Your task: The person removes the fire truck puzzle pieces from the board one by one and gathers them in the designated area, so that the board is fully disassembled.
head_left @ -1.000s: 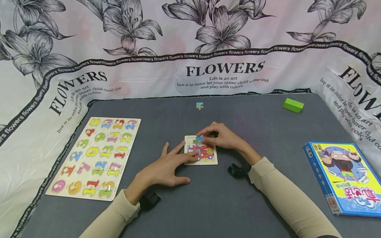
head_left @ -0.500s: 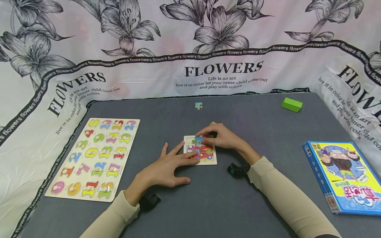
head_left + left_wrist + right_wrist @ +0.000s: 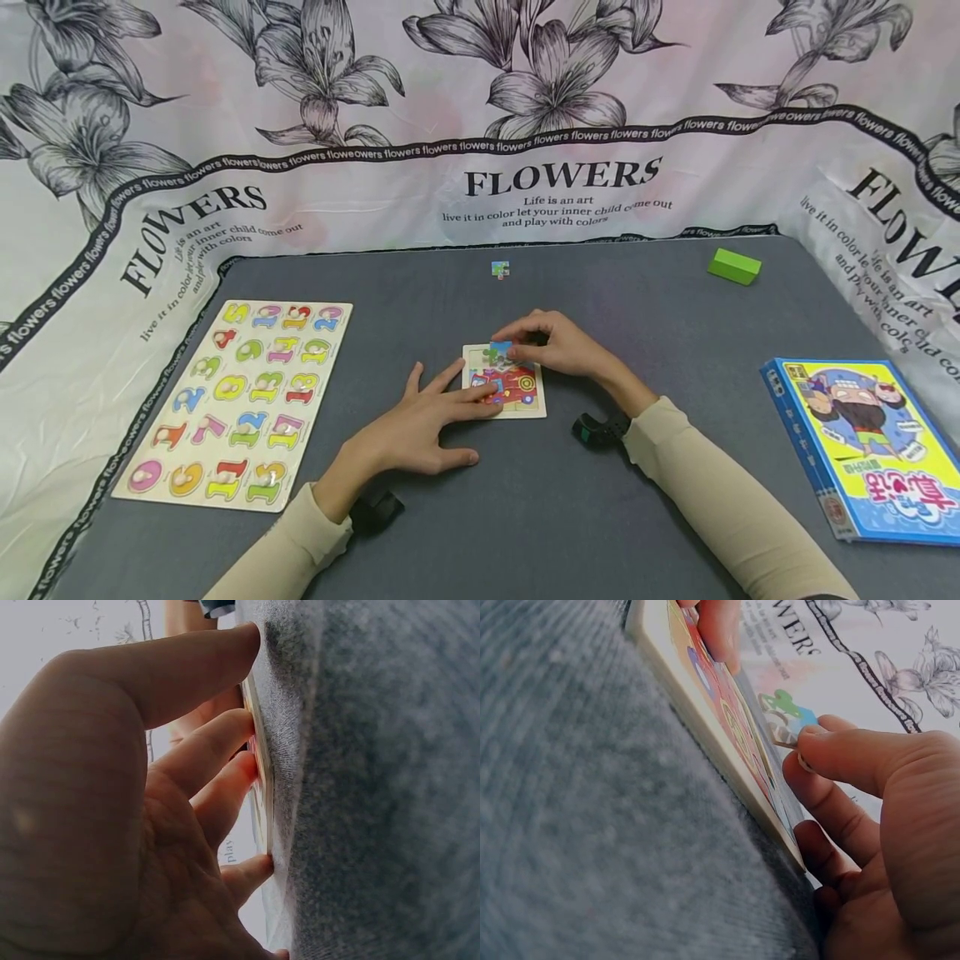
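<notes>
A small square jigsaw puzzle (image 3: 534, 410) in a pale wooden frame, with a red vehicle picture, lies on the grey cloth in the middle. My left hand (image 3: 420, 421) is spread, its fingertips resting on the puzzle's left part and edge. My right hand (image 3: 562, 343) pinches a blue and green puzzle piece (image 3: 791, 712) between thumb and fingers. In the right wrist view that piece is tilted, raised over the puzzle's surface. In the left wrist view the fingers (image 3: 217, 750) of the left hand reach the board's edge.
Another small puzzle piece (image 3: 500, 269) lies behind the puzzle. A wooden number board (image 3: 247, 408) sits at the left. At the right are a green block (image 3: 735, 266) and a blue and yellow box (image 3: 870, 450). A flower-printed sheet (image 3: 558, 187) hangs behind the table.
The piece in my right hand shows more of its face now, lifted slightly from the puzzle. Both hands stay in nearly the same places.
</notes>
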The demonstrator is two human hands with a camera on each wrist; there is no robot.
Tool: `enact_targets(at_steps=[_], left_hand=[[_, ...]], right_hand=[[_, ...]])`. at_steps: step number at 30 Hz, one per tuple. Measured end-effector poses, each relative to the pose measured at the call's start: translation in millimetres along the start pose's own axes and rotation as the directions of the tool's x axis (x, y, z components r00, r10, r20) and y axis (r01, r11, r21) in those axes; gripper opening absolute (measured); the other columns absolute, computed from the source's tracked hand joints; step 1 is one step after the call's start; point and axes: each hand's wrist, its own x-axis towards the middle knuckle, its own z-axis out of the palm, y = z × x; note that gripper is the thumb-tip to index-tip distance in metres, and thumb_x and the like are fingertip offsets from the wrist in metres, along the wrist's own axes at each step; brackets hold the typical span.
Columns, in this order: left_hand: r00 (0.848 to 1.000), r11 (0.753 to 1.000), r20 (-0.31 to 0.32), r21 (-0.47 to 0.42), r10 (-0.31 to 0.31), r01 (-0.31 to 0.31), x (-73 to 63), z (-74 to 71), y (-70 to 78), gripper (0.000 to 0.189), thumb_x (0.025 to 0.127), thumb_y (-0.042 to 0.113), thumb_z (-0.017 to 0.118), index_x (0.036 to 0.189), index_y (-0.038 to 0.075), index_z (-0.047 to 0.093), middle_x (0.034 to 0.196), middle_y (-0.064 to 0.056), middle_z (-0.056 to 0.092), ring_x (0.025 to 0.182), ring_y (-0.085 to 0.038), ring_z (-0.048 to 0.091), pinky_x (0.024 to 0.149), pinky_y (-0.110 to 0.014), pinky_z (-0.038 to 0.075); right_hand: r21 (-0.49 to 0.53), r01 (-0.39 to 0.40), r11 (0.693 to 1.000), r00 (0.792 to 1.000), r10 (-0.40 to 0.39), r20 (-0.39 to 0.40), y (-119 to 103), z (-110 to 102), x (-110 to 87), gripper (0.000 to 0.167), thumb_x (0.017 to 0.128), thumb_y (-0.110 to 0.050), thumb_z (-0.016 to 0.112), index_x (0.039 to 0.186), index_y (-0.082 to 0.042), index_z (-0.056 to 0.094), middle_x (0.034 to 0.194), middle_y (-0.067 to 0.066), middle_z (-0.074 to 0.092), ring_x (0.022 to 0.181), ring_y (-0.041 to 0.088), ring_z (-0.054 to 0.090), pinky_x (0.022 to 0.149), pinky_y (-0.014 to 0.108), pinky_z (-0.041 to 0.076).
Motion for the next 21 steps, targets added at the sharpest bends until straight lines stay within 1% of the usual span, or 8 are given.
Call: enact_targets(at_steps=[4,5,8,11,13,18,21], left_hand=[[1.000,1.000,-0.005,0.006,0.002,-0.002,-0.3,-0.1,0.7,0.065,0.092,0.046,0.072,0.151,0.038,0.049,0.165,0.009,0.036,0.161,-0.030,0.003,0.116,-0.076,-0.007],[1.000,1.000,-0.004,0.005,0.003,-0.003,-0.2,0.2,0.8,0.065,0.092,0.046,0.072,0.151,0.038,0.048,0.165,0.009,0.036,0.161,-0.030,0.003,0.116,-0.076,-0.007],[1.000,1.000,-0.006,0.005,0.012,-0.012,-0.4,0.9,0.2,0.064,0.092,0.045,0.071,0.151,0.037,0.049,0.165,0.010,0.035,0.161,-0.031,0.004,0.115,-0.077,-0.007],[1.000,1.000,-0.006,0.005,0.014,-0.014,-0.5,0.7,0.0,0.064,0.092,0.044,0.071,0.151,0.037,0.049,0.165,0.010,0.035,0.161,-0.032,0.005,0.115,-0.078,-0.007],[1.000,1.000,-0.007,0.003,0.009,-0.009,-0.3,-0.1,0.5,0.063,0.092,0.044,0.071,0.151,0.038,0.049,0.165,0.010,0.036,0.161,-0.031,0.005,0.115,-0.078,-0.006],[1.000,1.000,0.000,0.006,-0.013,0.013,0.8,-2.3,2.4,0.063,0.091,0.046,0.072,0.150,0.040,0.050,0.164,0.014,0.036,0.161,-0.029,0.006,0.116,-0.076,-0.006],[1.000,1.000,0.008,-0.001,-0.024,0.024,1.2,-4.0,4.1,0.063,0.090,0.046,0.072,0.149,0.040,0.051,0.164,0.015,0.036,0.161,-0.028,0.007,0.117,-0.076,-0.006]], right_hand=[[0.023,0.002,1.000,1.000,-0.002,-0.010,0,-2,0.2,0.026,0.096,-0.011,0.071,0.121,-0.010,0.076,0.109,0.008,0.076,0.084,0.016,0.052,0.076,0.033,0.043],[0.027,0.000,1.000,1.000,0.000,-0.012,0,-2,0.1,0.026,0.096,-0.010,0.070,0.121,-0.010,0.076,0.109,0.009,0.077,0.085,0.016,0.053,0.079,0.032,0.043],[0.039,-0.013,0.999,1.000,0.014,-0.024,0,-4,0.1,0.025,0.097,-0.010,0.070,0.121,-0.008,0.075,0.104,0.009,0.076,0.086,0.015,0.056,0.080,0.031,0.045],[0.055,-0.048,0.997,0.998,0.051,-0.045,0,-8,0.7,0.025,0.097,-0.011,0.069,0.121,-0.009,0.075,0.099,0.009,0.073,0.087,0.013,0.058,0.079,0.027,0.048],[0.061,-0.069,0.996,0.995,0.072,-0.062,2,-13,1.8,0.025,0.098,-0.012,0.068,0.121,-0.009,0.075,0.100,0.009,0.071,0.086,0.013,0.059,0.075,0.027,0.049],[0.054,-0.109,0.993,0.988,0.115,-0.107,6,-27,6.3,0.026,0.099,-0.014,0.067,0.123,-0.012,0.075,0.110,0.012,0.073,0.087,0.013,0.062,0.075,0.026,0.049],[0.042,-0.135,0.990,0.981,0.139,-0.136,9,-37,9.6,0.027,0.099,-0.015,0.067,0.125,-0.013,0.074,0.117,0.012,0.072,0.091,0.012,0.063,0.077,0.026,0.050]])
